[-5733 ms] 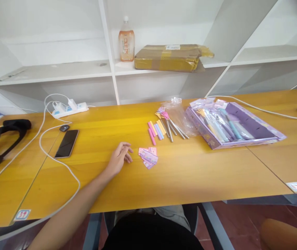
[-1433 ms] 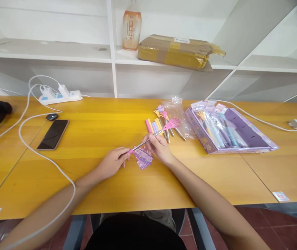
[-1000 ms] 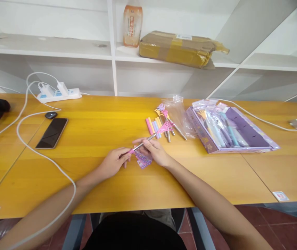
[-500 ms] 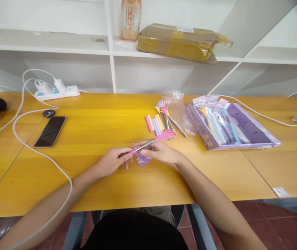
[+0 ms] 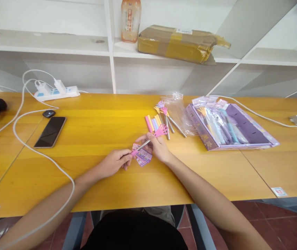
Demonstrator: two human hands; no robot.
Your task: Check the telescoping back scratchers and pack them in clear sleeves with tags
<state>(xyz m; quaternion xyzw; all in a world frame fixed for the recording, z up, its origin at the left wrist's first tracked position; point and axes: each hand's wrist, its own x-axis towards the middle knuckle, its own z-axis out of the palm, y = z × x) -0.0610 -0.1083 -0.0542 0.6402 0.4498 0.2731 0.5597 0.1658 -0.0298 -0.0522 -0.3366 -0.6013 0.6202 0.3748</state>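
A pink hand-shaped back scratcher (image 5: 143,144) with a metal rod slants up to the right between my hands. My left hand (image 5: 115,162) is closed round its pink handle end. The fingers of my right hand (image 5: 158,148) pinch the rod just below the pink head. Beneath it, several purple and pink printed cards (image 5: 143,158) lie fanned on the table, partly covered by the scratcher and fingers. Just beyond my right hand lie several coloured handle sleeves (image 5: 149,124) in pink, yellow and lilac. Beside them is a group of back scratchers (image 5: 167,119) with bare metal rods.
Clear plastic bags (image 5: 178,113) lie behind the scratchers. A purple box (image 5: 242,146) at right holds wrapped scratchers. On the left are a phone (image 5: 50,132), a black mouse-like object (image 5: 48,113), a power strip (image 5: 57,93) and a white cable crossing over my left arm.
My right hand has moved up along the rod to near the pink head, which has dipped left and nearer the sleeves. More of the cards shows. My left hand keeps its hold.
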